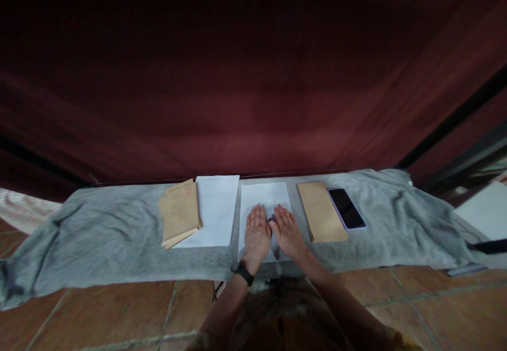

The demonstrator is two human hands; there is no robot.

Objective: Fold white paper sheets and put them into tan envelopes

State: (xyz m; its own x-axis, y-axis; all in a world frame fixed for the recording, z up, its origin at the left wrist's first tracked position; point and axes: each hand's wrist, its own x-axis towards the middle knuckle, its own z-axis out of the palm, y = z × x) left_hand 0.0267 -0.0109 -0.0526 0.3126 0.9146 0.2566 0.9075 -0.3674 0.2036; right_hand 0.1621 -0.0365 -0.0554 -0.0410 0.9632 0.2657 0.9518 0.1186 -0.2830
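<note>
A white sheet of paper (263, 191) lies on the grey cloth in front of me. My left hand (257, 232) rests flat on it with the fingers stretched forward, a dark band around the wrist. Beside it, my right hand (288, 233) also lies flat on the sheet, its thumb close to or touching the left hand. Neither hand grips anything. Just right of the sheet is a stack of brown envelopes (322, 212). To the left sits a white paper pile (217, 211), partly covered by several more brown envelopes (180, 211).
A phone (347, 208) with a dark screen lies against the right-hand envelopes. Grey cloth (114, 234) covers the long narrow surface. Dark red fabric (253, 102) rises behind it. Terracotta tiles (119, 311) form the floor below.
</note>
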